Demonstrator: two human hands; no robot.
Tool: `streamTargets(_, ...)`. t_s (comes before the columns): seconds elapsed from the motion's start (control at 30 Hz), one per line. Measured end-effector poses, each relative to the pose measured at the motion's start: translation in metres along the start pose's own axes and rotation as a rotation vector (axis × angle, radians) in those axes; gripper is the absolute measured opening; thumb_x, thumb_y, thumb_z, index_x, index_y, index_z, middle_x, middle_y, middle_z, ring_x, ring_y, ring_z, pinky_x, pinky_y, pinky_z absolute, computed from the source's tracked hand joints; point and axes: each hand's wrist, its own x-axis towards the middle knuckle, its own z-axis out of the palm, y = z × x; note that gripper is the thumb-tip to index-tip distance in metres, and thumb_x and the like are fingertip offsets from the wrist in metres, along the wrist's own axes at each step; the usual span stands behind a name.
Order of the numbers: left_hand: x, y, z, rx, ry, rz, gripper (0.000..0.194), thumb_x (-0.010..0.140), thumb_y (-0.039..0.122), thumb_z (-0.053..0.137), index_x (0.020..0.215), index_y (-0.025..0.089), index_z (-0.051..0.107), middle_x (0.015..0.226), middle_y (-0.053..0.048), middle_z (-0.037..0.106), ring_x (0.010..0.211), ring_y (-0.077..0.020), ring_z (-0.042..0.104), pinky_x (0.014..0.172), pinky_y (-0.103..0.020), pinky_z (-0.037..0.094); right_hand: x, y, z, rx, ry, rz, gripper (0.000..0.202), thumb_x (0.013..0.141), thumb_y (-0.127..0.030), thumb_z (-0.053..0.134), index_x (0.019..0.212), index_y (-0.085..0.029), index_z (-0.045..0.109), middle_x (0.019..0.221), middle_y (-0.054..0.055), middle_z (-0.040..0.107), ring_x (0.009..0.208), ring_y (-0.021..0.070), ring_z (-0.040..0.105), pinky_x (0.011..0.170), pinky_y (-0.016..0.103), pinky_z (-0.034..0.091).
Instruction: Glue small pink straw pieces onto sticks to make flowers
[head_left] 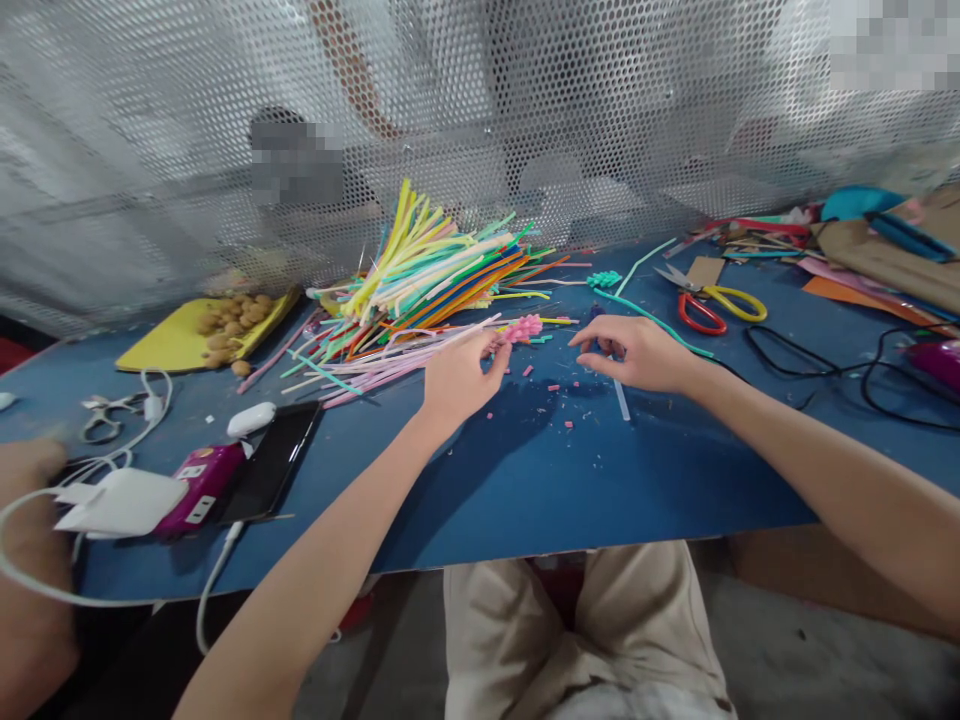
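Note:
My left hand [466, 375] is closed, with thumb and fingers pinching a pink fuzzy pipe-cleaner piece [523, 328] that looks like a cluster of small loops. To its right hovers my right hand [630, 352], index finger and thumb apart, nothing visible between them. A dark purple object [597, 312] shows behind the right fingers, mostly hidden, so I cannot tell its kind. Below that hand a translucent stick [622, 400] pokes out. Small pink scraps [553, 388] lie scattered between and below the hands. A green fuzzy cluster [604, 279] lies beyond the right hand.
Behind my left hand is a big pile of coloured pipe cleaners [442, 265]. Scissors [709, 298] and black cable [817, 370] lie at right. To the left are a phone [274, 460], a white charger [139, 502] and a yellow tray [165, 340]. Another person's arm [34, 560] reaches in.

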Motion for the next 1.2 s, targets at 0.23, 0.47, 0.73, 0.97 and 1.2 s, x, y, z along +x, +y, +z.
streamTargets(0.23, 0.008, -0.015, -0.003, 0.053, -0.005, -0.129, 0.037, 0.096, 0.051, 0.056, 0.100, 0.022, 0.078, 0.084, -0.006, 0.078, 0.080, -0.0230, 0.071, 0.063, -0.028, 0.039, 0.005, -0.003, 0.010, -0.085, -0.037, -0.144, 0.022, 0.098, -0.038, 0.060, 0.104, -0.022, 0.074, 0.111, 0.010, 0.073, 0.107, 0.0270, 0.064, 0.101, 0.046, 0.045)
streamTargets(0.47, 0.008, -0.015, 0.003, 0.033, -0.022, -0.133, 0.039, 0.094, 0.054, 0.059, 0.091, 0.020, 0.078, 0.076, -0.005, 0.073, 0.072, -0.0197, 0.066, 0.060, -0.027, 0.034, 0.005, 0.022, 0.007, -0.236, 0.017, 0.057, 0.026, 0.097, -0.040, 0.056, 0.104, -0.024, 0.075, 0.115, 0.009, 0.073, 0.107, 0.0288, 0.062, 0.100, 0.048, 0.045)
streamTargets(0.73, 0.005, -0.003, 0.016, -0.011, -0.078, -0.048, 0.028, 0.088, 0.053, 0.070, 0.084, 0.027, 0.079, 0.074, -0.001, 0.073, 0.077, -0.0221, 0.067, 0.062, -0.029, 0.041, -0.005, 0.052, -0.004, -0.367, -0.103, 0.487, 0.048, 0.094, -0.050, 0.051, 0.130, -0.022, 0.067, 0.126, 0.017, 0.067, 0.115, 0.0402, 0.059, 0.095, 0.061, 0.049)
streamTargets(0.97, 0.004, -0.004, 0.029, -0.011, -0.186, 0.005, 0.034, 0.086, 0.061, 0.070, 0.084, 0.028, 0.081, 0.073, -0.002, 0.073, 0.075, -0.0208, 0.068, 0.061, -0.028, 0.044, -0.011, 0.057, -0.006, -0.428, -0.196, 0.497, 0.059, 0.083, -0.037, 0.059, 0.138, -0.017, 0.061, 0.131, 0.020, 0.061, 0.119, 0.0429, 0.057, 0.100, 0.059, 0.048)
streamTargets(1.2, 0.006, -0.007, 0.035, -0.013, -0.250, 0.033, 0.030, 0.094, 0.052, 0.064, 0.088, 0.026, 0.079, 0.082, -0.002, 0.074, 0.080, -0.0196, 0.069, 0.066, -0.027, 0.047, -0.010, 0.056, -0.004, -0.386, -0.186, 0.593, 0.058, 0.084, -0.041, 0.060, 0.137, -0.015, 0.062, 0.129, 0.022, 0.057, 0.122, 0.0431, 0.054, 0.101, 0.059, 0.048)
